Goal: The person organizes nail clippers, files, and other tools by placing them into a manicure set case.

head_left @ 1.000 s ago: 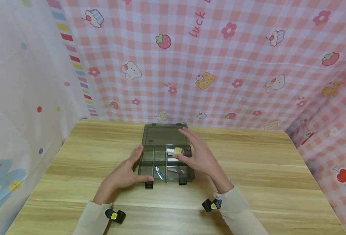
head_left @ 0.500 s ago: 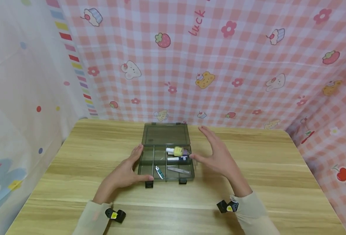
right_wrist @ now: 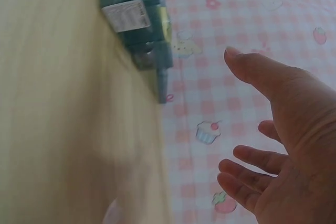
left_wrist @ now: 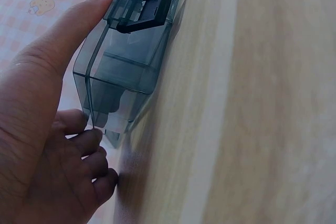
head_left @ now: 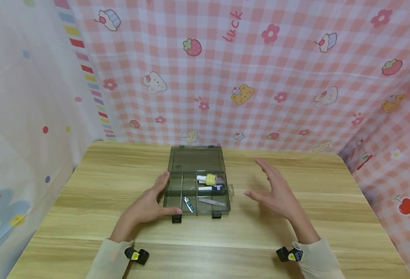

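On the table lies a smoky clear compartment box, its lid folded back flat. My left hand grips the box's left end, the thumb by the front latch and the fingers along the left side. In the back right compartment are a yellow nail polish bottle, a purple bottle and a dark blue nail polish bottle. Nail clippers lie in the front middle one, a slim grey metal tool at front right. My right hand hovers right of the box, fingers spread, holding nothing.
The wooden table extends around the box, its back edge against a pink checked cloth. A white printed label is on the box's right side. Each wrist wears a small black camera.
My right hand has drawn back from over the box's right compartments and moved right, uncovering the bottles and the slim grey tool. The left hand and the box have stayed in place.
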The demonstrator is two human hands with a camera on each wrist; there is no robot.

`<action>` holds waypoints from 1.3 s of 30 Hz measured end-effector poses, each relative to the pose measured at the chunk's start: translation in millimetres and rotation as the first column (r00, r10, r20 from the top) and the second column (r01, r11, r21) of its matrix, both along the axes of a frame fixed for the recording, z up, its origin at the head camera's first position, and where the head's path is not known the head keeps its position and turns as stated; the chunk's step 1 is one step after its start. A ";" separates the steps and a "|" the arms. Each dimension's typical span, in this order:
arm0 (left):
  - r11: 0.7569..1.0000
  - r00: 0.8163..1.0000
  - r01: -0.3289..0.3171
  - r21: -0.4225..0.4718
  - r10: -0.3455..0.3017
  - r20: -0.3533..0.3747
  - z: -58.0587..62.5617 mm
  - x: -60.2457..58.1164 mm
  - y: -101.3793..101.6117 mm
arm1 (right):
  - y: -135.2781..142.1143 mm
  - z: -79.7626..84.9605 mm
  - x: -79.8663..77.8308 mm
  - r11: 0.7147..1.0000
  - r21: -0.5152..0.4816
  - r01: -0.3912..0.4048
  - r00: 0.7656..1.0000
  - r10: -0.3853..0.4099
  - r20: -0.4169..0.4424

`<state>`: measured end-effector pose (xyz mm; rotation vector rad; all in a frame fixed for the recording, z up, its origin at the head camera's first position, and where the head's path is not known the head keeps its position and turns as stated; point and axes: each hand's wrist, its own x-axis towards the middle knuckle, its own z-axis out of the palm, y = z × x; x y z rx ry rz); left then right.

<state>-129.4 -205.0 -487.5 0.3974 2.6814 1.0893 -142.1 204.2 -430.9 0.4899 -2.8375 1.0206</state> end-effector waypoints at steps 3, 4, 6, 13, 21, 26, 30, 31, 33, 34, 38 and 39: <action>1.000 1.000 0.000 0.003 0.000 0.002 0.3 0.5 0.1 | 6.9 -7.7 3.5 1.000 0.011 0.008 1.000 -0.008 0.002; 1.000 1.000 0.000 0.002 0.000 0.002 0.3 0.6 0.2 | 9.0 -10.2 4.8 1.000 0.013 0.011 1.000 -0.011 0.004; 1.000 1.000 0.000 0.003 0.000 0.001 0.2 0.9 0.4 | 13.6 -15.1 7.7 1.000 0.022 0.017 1.000 -0.017 0.009; 1.000 1.000 -0.004 0.004 0.004 -0.002 -0.3 1.1 1.5 | 27.7 -25.7 20.5 0.997 0.062 0.048 0.998 -0.050 0.034; 1.000 1.000 0.000 -0.001 0.000 -0.010 1.1 0.8 1.9 | 39.8 -33.6 29.7 0.994 0.081 0.077 0.994 -0.083 0.077; 1.000 1.000 0.001 -0.002 -0.001 -0.010 1.4 0.8 2.3 | 48.1 -42.8 34.6 0.994 0.069 0.079 0.990 -0.087 0.109; 1.000 1.000 0.003 -0.006 -0.004 -0.014 1.6 0.7 2.6 | 52.8 -48.9 37.7 0.993 0.056 0.100 0.986 -0.107 0.128; 1.000 1.000 0.004 -0.007 -0.004 -0.014 1.9 0.7 2.6 | 53.2 -49.8 38.6 0.992 0.059 0.109 0.985 -0.116 0.127; 1.000 1.000 0.003 -0.008 -0.003 -0.013 2.4 0.9 2.4 | 53.7 -51.3 40.7 0.990 0.061 0.124 0.984 -0.130 0.122; 1.000 1.000 0.003 -0.008 -0.003 -0.011 2.6 1.0 2.3 | 53.6 -51.4 41.8 0.990 0.059 0.129 0.984 -0.136 0.119; 1.000 1.000 0.000 -0.010 0.000 -0.008 2.1 1.4 1.8 | 53.1 -52.3 44.7 0.987 0.056 0.150 0.984 -0.154 0.092; 1.000 1.000 -0.001 -0.011 0.001 -0.008 1.6 1.3 1.7 | 53.2 -52.5 44.9 0.987 0.056 0.154 0.984 -0.158 0.087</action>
